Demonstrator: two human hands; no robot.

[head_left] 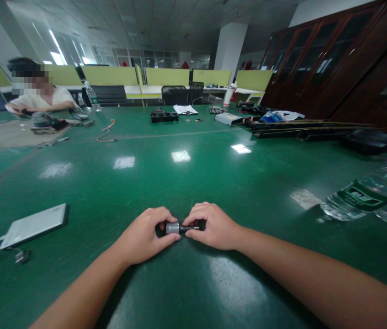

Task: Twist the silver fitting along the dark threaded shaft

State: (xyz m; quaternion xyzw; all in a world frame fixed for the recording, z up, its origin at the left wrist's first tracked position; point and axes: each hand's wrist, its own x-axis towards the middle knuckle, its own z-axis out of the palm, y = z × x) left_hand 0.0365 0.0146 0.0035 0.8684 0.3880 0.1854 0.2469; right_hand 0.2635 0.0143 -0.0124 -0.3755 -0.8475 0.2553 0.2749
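Both hands, left (149,236) and right (213,227), clamp fingers on a small cylindrical part (172,228) (silver, with a black end).

A green table (152,183) bears clear bottles (364,196) and a white slab (35,225).

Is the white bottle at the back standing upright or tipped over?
Upright: the white bottle rests on its base on the table, top end up.

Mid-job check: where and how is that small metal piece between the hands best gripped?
Probably by its thick silver barrel, coming from the left, as the left hand does, thumb and fingers pinching across the sides. The piece lies sideways, and its slimmer dark shaft, at the right hand, offers less to grip.
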